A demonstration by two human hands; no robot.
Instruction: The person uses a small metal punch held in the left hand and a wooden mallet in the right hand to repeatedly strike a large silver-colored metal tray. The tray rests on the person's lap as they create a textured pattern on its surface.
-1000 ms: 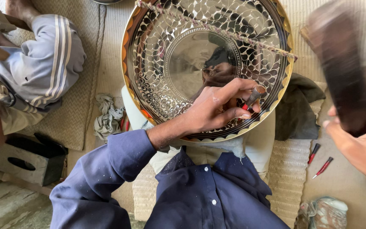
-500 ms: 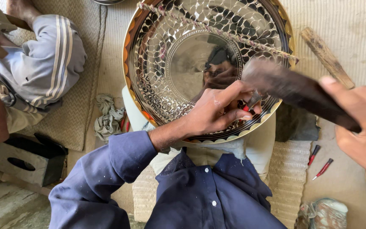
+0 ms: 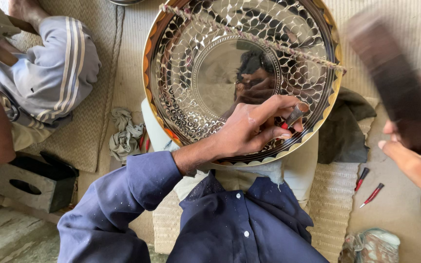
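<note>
Brass tray [image 3: 181, 73] rests tilted on the lap, centre scene. Left hand [image 3: 249, 129] pinches a punch [image 3: 293, 116] against its near rim; keep it steady. Right hand [image 3: 415, 156] grips a blurred mallet [image 3: 391, 80]; strike squarely.

At the right of the frame our right hand [image 3: 417, 160] and its dark mallet [image 3: 391, 80] are smeared by blur. Our left hand [image 3: 252, 129] hides most of the small punch [image 3: 293, 116]. The top edge crops the engraved tray [image 3: 181, 63].
</note>
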